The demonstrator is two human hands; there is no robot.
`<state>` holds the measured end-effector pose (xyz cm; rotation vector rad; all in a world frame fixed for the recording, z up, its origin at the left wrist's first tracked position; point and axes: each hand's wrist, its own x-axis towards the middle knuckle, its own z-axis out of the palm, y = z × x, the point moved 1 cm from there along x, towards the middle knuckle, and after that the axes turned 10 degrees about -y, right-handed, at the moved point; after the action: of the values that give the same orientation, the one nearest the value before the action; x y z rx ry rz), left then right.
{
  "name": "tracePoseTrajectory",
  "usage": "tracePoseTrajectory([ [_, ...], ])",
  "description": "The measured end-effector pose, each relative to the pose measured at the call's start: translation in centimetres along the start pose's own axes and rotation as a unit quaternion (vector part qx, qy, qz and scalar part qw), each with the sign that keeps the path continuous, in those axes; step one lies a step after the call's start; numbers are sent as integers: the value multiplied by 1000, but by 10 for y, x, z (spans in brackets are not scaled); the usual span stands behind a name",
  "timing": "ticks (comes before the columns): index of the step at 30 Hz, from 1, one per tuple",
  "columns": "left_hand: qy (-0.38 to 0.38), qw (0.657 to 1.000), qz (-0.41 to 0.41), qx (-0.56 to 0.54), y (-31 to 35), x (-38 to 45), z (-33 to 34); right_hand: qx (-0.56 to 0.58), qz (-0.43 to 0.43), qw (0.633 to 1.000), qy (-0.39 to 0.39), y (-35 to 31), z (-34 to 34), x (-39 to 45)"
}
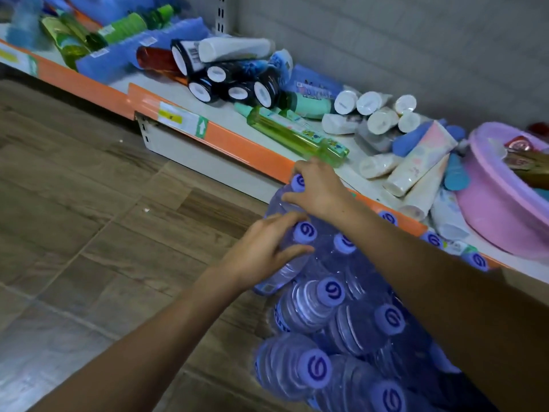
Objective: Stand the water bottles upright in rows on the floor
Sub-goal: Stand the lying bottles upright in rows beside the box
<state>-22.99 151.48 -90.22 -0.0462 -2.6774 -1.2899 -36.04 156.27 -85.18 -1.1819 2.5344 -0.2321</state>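
Observation:
Several clear water bottles with pale purple caps (331,292) stand upright, packed in rows on the wooden floor (89,233) beside a low shelf. My left hand (264,251) grips the shoulder of a bottle with its cap (305,231) between thumb and fingers. My right hand (318,188) is closed over the neck of the farthest bottle, whose cap (298,182) shows by my fingers. My right forearm crosses over the rows and hides some bottles.
A low shelf with an orange front edge (237,147) runs diagonally behind the bottles. On it lie black jars (237,84), a green bottle (297,135), white tubes (416,171) and a pink basin (499,203).

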Motion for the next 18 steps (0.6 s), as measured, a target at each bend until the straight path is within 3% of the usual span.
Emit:
tracePoseTrajectory([
  [5,46,998,-23,-33,-11,-6,-3,22,19,1000,1,0,4,-2],
  [9,18,997,-38,-57,-6,-4,-2,22,21,999,-31,0,0,-11],
  [12,-4,996,-77,-34,2,-12,3,28,8,999,24,-6,-10,-37],
  [15,-23,990,-130,-38,8,-23,-11,11,-85,986,140,-28,-15,-78],
  [18,4,981,-194,-26,1,-48,4,36,-225,957,179,-69,0,-132],
])
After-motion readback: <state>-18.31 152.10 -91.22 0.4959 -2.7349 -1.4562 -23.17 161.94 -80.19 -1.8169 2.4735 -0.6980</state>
